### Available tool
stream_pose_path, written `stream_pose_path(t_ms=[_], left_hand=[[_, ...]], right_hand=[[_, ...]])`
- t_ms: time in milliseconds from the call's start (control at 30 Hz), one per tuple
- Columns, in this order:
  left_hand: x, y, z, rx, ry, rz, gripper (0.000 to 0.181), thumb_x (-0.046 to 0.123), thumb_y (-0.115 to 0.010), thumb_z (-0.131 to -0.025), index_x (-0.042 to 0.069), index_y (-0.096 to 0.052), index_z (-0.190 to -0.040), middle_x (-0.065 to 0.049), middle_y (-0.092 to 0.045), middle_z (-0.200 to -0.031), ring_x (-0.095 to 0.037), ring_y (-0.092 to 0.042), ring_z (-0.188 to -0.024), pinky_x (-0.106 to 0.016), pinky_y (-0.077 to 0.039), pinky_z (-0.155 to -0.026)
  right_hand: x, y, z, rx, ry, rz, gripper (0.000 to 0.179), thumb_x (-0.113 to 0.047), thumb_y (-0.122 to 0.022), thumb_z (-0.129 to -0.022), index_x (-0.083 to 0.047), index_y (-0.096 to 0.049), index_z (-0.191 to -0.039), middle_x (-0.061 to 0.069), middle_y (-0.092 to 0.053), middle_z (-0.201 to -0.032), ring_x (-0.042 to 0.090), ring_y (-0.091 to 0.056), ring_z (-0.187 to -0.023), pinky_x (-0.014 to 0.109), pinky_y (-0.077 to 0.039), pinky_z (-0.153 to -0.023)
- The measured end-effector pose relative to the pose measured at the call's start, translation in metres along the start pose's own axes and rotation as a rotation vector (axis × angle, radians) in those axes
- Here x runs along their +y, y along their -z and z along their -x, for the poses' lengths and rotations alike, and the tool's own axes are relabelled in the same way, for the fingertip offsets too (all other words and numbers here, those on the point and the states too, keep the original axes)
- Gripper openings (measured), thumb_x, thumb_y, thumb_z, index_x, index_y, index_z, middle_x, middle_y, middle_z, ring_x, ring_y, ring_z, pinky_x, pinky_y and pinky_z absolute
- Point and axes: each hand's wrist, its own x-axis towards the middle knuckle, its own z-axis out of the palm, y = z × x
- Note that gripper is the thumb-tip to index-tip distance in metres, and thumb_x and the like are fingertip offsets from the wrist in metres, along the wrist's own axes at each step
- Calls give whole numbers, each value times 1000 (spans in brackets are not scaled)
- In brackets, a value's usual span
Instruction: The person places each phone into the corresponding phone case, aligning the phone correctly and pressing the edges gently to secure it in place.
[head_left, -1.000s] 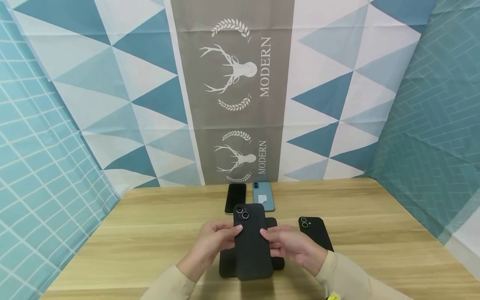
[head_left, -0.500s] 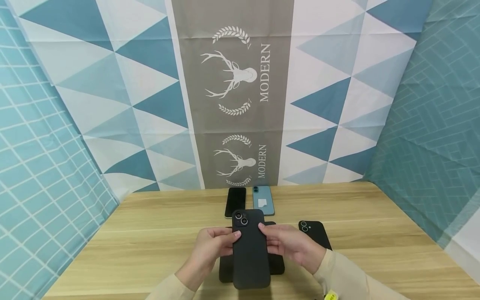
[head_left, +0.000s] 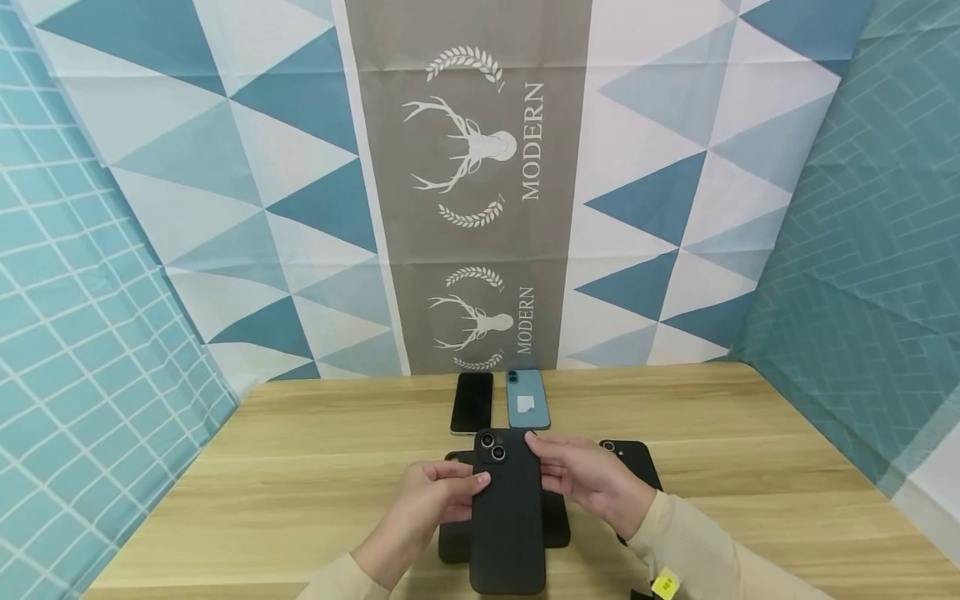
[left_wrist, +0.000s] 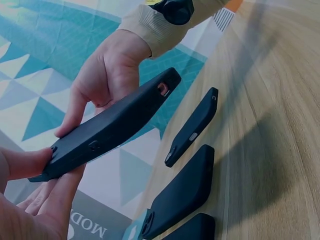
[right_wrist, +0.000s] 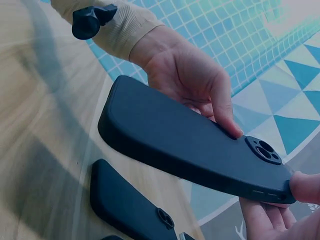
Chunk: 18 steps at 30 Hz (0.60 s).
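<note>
One held phone [head_left: 507, 525] points lengthwise toward the backdrop [head_left: 480, 237], cameras [head_left: 492, 447] foremost.

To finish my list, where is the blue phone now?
In the head view, the blue phone lies at the far edge of the table, just right of the dark-screened phone.

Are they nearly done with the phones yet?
Done, it seems: one dark phone case is up off the table. In hand: the left hand and right hand grip its sides. Likely left: setting it down; the blue phone and the black-screened phone lie at the back, touched by neither hand.
</note>
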Motion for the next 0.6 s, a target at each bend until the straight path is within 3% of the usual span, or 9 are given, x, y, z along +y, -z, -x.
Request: stream_pose_path(t_ms=[267,467,600], left_hand=[[-2,0,1,-62,35,2,49,21,-73,-84,-12,-59,-118,-5,-74,-90,-12,-72,-75,-32,-61,-76],[2,0,0,-92,28,-73,58,28,-73,-85,-12,-54,-123,-11,-72,-103,-18,-73,-86,-36,-59,-84],[6,-1,-3,-42,-15,-127,61,35,-71,-87,-11,-55,-124,-18,-71,-110,-22,-73,-91,-38,-58,-87]], right_hand=[[6,1,4,26,10,-56,30,-24,-59,-95,-2,-65,-115,0,-74,-100,9,-69,-93,25,-57,-86],[7,1,3,44,16,-53,37,-25,-60,-95,2,-62,-121,1,-74,-101,9,-69,-94,26,-57,-86],[6,1,2,8,17,-46,32,-26,-59,-96,-2,-65,-115,-2,-74,-97,8,-69,-92,23,-57,-84]])
